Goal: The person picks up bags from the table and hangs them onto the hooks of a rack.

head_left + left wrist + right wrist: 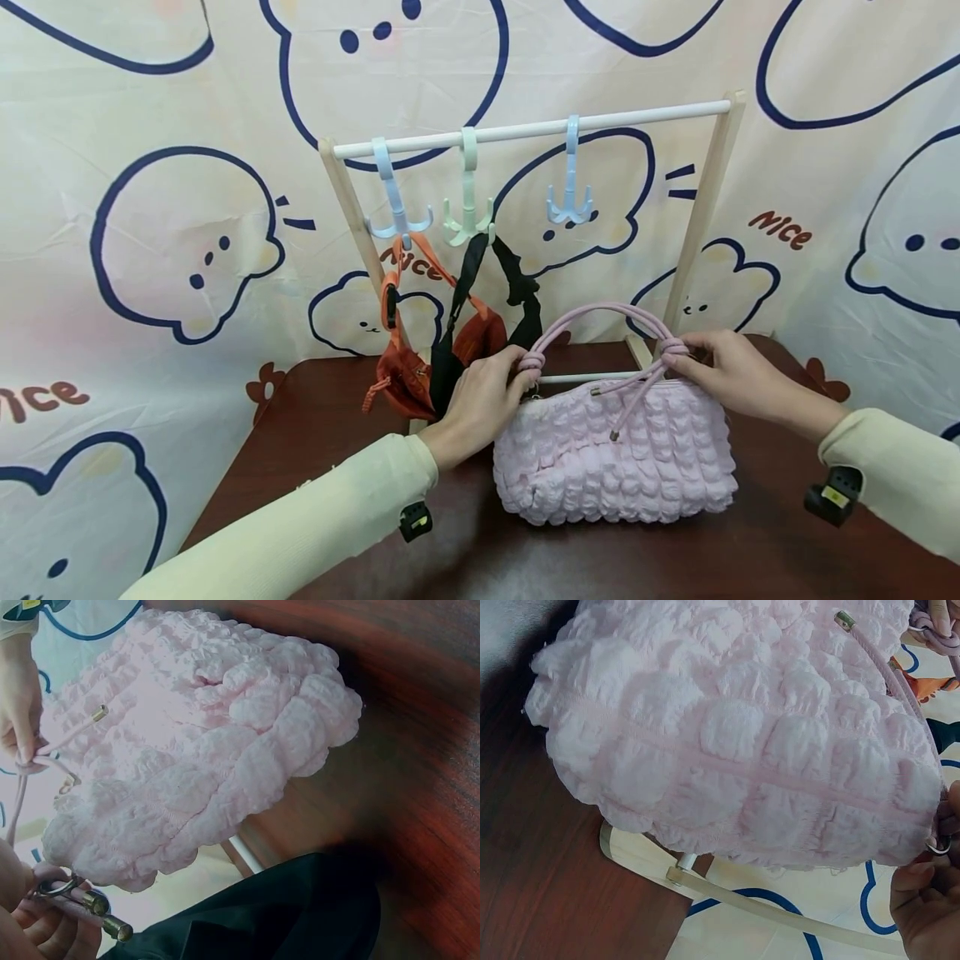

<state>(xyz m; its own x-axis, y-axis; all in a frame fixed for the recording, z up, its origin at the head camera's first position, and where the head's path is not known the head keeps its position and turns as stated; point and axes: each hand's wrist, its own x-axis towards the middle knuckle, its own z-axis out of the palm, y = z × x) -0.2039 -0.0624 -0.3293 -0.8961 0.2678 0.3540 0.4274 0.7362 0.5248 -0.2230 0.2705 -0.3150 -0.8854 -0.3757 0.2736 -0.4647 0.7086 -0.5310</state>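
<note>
A pale pink quilted handbag with a puffy surface hangs between both hands in front of the rack; whether its base touches the table cannot be told. My left hand pinches the knot at the left end of its cord handle. At the handle's right knot, my right hand grips the cord. Metal-tipped cord ends stick out beside the left fingers in the left wrist view. The right wrist view has the bag's side seam, with the right hand at a metal ring.
A rack with a white bar carries two blue hooks and a green hook. An orange bag hangs from the left blue hook, a black strap from the green one. Brown table beneath; printed cloth behind.
</note>
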